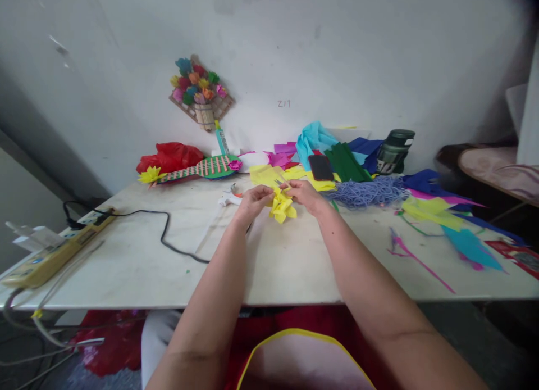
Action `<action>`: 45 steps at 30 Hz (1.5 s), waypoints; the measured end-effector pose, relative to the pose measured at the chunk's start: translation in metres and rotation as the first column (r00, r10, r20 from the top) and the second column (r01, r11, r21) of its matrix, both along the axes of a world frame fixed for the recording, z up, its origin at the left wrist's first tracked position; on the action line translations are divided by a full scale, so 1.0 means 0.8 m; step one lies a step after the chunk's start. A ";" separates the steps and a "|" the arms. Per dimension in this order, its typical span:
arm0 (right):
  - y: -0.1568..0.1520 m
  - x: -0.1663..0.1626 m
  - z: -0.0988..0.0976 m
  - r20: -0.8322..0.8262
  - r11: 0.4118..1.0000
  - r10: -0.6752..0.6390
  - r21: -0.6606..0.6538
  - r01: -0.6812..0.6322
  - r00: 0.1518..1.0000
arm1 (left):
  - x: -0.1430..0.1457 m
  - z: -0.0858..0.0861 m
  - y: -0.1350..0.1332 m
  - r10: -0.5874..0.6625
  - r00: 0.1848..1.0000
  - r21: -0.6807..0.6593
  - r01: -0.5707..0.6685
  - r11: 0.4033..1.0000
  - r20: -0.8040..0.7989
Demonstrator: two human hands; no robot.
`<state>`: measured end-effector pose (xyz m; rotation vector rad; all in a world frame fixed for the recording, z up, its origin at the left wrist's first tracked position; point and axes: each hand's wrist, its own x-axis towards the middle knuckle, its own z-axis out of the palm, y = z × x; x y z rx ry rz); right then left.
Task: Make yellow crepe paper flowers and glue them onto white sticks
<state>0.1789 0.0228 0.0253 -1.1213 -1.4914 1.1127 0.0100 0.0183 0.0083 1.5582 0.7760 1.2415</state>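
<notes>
Both my hands meet over the middle of the white table (pixel 138 266). My left hand (pixel 252 202) and my right hand (pixel 305 196) pinch a crumpled yellow paper flower (pixel 282 207) between their fingertips, one hand on each side. The flower hangs just above the tabletop. A sheet of yellow paper (pixel 265 175) lies flat right behind the hands, and a white glue gun (pixel 229 198) lies just left of my left hand.
Coloured paper sheets (pixel 337 151), a black phone (pixel 320 167), a dark bottle (pixel 394 151) and purple yarn (pixel 366 192) crowd the back right. Paper scraps (pixel 442 216) lie at right. A power strip (pixel 50 255) with a black cable (pixel 168 241) sits left. A stick-and-paper craft (pixel 197 168) lies at the back.
</notes>
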 end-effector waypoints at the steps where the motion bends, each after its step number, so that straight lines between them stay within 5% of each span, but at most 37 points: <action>1: -0.001 0.000 0.001 -0.014 1.000 0.010 -0.015 -0.010 1.000 | 0.000 0.000 0.000 -0.004 1.000 0.004 0.004 1.000 -0.012; 18: -0.005 0.005 0.001 -0.020 0.996 0.084 0.023 -0.083 0.996 | 0.002 -0.001 -0.001 -0.030 0.995 0.023 0.032 0.999 -0.091; 32: -0.005 0.008 0.004 0.262 0.982 0.010 0.180 -0.059 0.965 | 0.001 -0.004 0.003 0.017 0.990 0.060 -0.009 0.998 -0.143; 39: -0.004 0.006 0.001 0.289 0.990 -0.022 0.142 -0.020 0.957 | 0.000 0.001 -0.002 0.005 0.996 0.049 -0.001 0.999 -0.088; 45: 0.000 0.004 0.000 0.335 0.969 -0.013 0.235 -0.071 0.942 | -0.001 0.002 -0.004 -0.005 0.996 0.015 0.006 1.000 -0.092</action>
